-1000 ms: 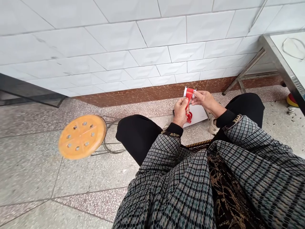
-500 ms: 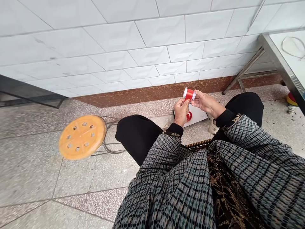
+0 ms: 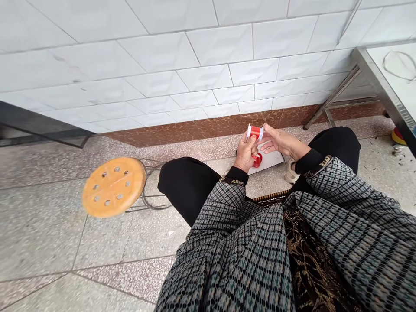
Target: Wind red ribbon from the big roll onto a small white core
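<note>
My left hand is closed around a white spool wound with red thread or ribbon, its thumb on the red winding. Just to the right of the spool is my right hand, its fingers apart and stretched toward the spool's right flange. Whether the fingertips touch it I cannot tell. Below the hands, a shiny red looped piece shows beside my left hand, over a white flat board or box on the floor. My left hand hides part of it.
A round orange stool with holes in its seat stands on the left. A metal-framed table is at the right, with a pale wire loop on top. The white tiled wall rises ahead. Dark bits lie on the right floor.
My right hand has opened and spread its fingers off the spool's end. The spool in my left hand has moved slightly left and down.
</note>
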Demonstrator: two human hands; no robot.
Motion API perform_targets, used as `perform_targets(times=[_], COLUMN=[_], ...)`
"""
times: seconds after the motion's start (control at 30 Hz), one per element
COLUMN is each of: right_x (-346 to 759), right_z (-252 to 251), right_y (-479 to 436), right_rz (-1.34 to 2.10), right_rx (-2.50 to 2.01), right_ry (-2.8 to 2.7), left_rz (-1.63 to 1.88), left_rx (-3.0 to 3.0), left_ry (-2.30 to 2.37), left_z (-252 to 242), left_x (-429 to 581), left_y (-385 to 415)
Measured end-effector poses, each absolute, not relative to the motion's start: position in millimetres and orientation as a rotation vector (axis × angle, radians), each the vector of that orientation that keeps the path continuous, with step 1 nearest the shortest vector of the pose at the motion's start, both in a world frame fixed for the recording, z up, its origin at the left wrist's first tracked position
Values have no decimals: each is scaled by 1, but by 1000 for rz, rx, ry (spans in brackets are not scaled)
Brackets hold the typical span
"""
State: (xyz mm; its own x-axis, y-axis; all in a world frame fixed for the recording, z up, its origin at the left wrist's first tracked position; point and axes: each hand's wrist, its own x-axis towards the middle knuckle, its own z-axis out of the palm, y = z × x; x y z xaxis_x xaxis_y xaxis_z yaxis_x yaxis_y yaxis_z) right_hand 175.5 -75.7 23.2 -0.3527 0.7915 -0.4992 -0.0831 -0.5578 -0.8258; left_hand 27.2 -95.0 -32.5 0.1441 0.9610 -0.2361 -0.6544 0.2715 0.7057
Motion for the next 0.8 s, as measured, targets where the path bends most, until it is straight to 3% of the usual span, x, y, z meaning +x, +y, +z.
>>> perform_targets(times=[0.13,0.27,0.8], right_x=[171,167,163], right_z=[11,8,20], right_y=[-75,-75,-76], right_rz=[1505,1377,1833], right_rx=[-1260,-1251,-1248], right_ry=[-1276,-1288,-685], left_rz=[1239,1210,1272], left_rx=[393,373,484], left_ry=[775,785,783], left_z=[-28,-22,-37], left_x=[32,33,33], left_y=[-96,-96,-95])
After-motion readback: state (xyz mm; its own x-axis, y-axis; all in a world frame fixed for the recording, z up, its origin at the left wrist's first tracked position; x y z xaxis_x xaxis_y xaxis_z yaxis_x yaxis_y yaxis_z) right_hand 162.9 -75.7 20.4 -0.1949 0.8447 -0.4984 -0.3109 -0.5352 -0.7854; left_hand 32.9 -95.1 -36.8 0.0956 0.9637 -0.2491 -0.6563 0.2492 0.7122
